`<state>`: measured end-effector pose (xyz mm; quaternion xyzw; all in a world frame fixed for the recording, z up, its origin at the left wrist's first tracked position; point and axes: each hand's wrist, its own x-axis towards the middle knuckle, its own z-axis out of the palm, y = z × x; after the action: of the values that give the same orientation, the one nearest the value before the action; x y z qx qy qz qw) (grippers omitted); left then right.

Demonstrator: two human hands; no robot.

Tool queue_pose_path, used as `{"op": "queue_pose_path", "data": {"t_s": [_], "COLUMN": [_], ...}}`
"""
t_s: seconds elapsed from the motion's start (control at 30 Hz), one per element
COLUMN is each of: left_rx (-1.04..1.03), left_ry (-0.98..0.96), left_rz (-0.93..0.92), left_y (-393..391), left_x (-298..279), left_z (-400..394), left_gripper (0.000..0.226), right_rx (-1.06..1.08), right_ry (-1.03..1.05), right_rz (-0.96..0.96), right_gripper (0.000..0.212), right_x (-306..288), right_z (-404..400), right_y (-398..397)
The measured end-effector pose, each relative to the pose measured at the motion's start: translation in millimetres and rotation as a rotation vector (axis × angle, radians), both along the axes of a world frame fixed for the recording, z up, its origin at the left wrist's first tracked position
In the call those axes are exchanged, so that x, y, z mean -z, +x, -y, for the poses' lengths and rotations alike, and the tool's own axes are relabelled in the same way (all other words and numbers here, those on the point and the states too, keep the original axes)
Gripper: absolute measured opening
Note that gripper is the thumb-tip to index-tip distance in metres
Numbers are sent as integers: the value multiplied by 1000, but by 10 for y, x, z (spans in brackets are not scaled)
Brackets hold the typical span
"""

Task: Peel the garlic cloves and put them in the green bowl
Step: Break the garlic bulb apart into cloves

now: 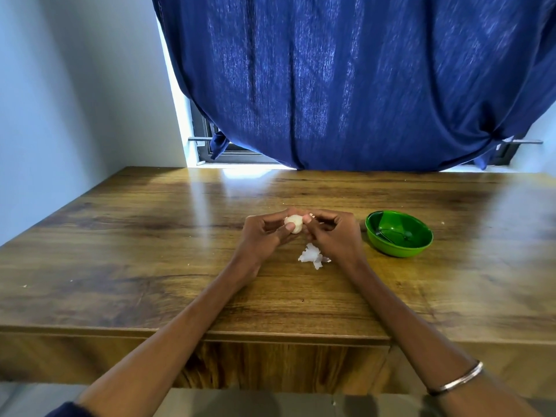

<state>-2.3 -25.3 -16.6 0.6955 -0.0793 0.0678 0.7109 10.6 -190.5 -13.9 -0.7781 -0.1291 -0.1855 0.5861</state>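
A pale garlic piece (294, 223) is held above the middle of the wooden table (150, 251). My left hand (264, 233) grips it, thumb pressed on its front. My right hand (334, 233) meets it from the right, its thumb and fingertips pinching the garlic's right side. Below the hands, a small heap of white garlic skin (313, 255) lies on the table. The green bowl (398, 233) stands just right of my right hand; I see no cloves in it.
A blue curtain (346, 85) hangs over the window behind the table's far edge. A pale wall (60, 85) runs along the left. The table's front edge is close to my forearms.
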Motion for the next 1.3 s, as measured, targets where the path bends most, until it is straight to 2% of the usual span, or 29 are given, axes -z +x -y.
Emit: {"op": "queue_pose_path", "data": {"t_s": [0.13, 0.3, 0.4, 0.63, 0.93, 1.3], "left_rx": [-51, -190, -223, -186, -135, -152], "left_ry": [89, 266, 328, 277, 180, 237], "left_rz": [33, 153, 218, 229, 119, 101], "left_y": [-25, 17, 5, -10, -59, -50], "left_x": [-24, -1, -17, -19, -52, -10], "left_z": [10, 7, 41, 57, 72, 64], "left_gripper": [49, 48, 45, 42, 48, 54], "right_rx": [-96, -218, -207, -214, -225, -142], "right_ry": [245, 260, 201, 229, 212, 137], "right_rz": [-140, -223, -213, -248, -243, -199], "right_gripper": [20, 26, 28, 31, 29, 23], "right_x": [-44, -26, -11, -27, -71, -10], "right_z": [-16, -59, -58, -39, -29, -24], "right_y": [2, -7, -5, -24, -69, -3]}}
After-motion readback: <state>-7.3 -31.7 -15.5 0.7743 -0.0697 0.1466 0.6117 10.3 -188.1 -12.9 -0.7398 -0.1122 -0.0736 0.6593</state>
